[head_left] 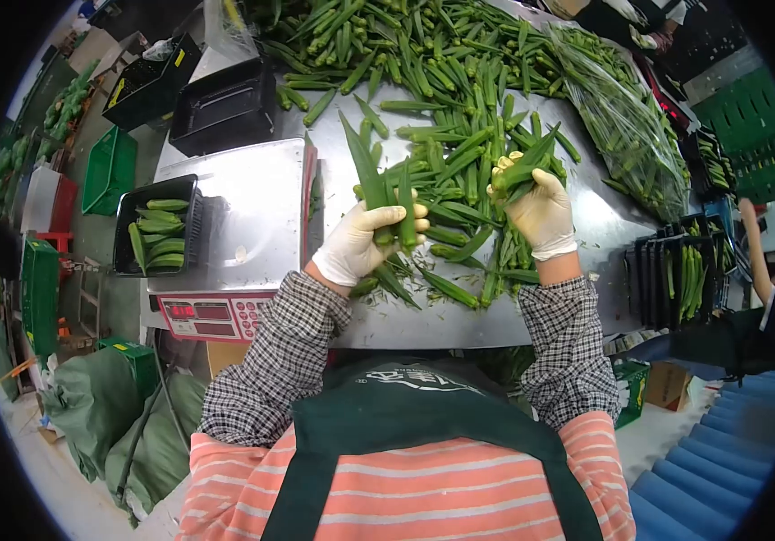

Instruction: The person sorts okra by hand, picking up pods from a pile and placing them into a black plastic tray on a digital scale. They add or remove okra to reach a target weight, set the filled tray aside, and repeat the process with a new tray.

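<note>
My left hand (365,233), in a pale glove, is closed round a few long okra pods (366,176) that point up and away from me. To the right, my gloved right hand (536,209) grips several more okra pods (524,171), its fingers curled over them. Beneath and beyond both hands a large heap of loose okra (459,153) spreads over the metal table (378,320). Left of my left hand stands a scale (256,203) with a lit red display. On its plate, at the left edge, sits a black tray (196,200) holding several okra pods (162,239).
An empty black tray (222,108) lies behind the scale. A clear plastic bag of okra (622,126) rests at the right. Black trays (667,279) with okra stand at the table's right end, near another person's arm (752,243). Green crates (110,171) are on the left.
</note>
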`<state>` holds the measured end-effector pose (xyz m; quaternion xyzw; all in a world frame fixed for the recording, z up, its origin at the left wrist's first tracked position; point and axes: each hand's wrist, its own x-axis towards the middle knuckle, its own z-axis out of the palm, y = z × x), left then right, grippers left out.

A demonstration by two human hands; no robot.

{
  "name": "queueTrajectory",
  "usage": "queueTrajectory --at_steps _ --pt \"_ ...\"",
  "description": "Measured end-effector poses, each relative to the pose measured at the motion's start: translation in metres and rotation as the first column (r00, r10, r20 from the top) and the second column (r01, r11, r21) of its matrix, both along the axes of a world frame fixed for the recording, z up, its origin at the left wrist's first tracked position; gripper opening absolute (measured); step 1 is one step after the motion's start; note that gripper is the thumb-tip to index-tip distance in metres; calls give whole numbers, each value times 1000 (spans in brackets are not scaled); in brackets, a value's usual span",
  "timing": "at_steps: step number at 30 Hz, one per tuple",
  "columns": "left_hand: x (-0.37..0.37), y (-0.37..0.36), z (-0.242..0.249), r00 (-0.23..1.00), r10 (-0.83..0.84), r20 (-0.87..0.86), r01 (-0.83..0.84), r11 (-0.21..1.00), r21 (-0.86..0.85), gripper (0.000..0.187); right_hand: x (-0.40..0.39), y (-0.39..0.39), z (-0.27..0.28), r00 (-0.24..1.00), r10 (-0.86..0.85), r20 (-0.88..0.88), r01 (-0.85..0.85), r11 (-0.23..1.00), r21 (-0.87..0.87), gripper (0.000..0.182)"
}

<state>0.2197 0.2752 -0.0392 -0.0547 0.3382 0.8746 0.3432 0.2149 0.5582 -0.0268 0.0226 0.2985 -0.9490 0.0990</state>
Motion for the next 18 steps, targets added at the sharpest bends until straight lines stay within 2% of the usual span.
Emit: queueTrajectory --at_steps 1,3,6,8,9,12,14,15,17,18 --pt "3 -2 4 1000 3 14 -4 993 121 41 -2 -4 2 999 46 4 -46 998 -34 43" --pt "6 -6 6 999 -1 51 -16 943 334 46 -4 -19 10 993 115 -5 -115 991 -73 43" --pt "11 -16 15 999 38 26 -45 927 373 47 -4 -42 26 978 209 -1 -209 974 -92 46" --pt "14 -25 23 996 85 3 -81 935 344 46 -8 -60 30 966 260 -1 -260 963 -65 47" --pt "18 -30 32 990 141 -20 -130 954 271 43 -11 -68 32 943 333 -24 -334 942 -34 47" --pt "36 -63 60 932 333 -143 -319 941 114 31 -22 -114 55 921 390 -6 -363 861 356 48" --pt "50 -99 80 878 420 -229 -434 901 -13 37 -33 -158 72 893 450 -15 -383 778 498 48" --pt "56 -121 85 854 461 -241 -483 875 -38 38 -40 -179 80 846 532 -45 -414 707 573 48" --pt "68 -158 92 735 625 -263 -657 753 -47 36 -58 -225 95 757 653 -35 -443 551 707 49" --pt "72 -177 92 676 684 -275 -722 690 -58 35 -63 -255 103 734 676 -63 -401 507 763 48"
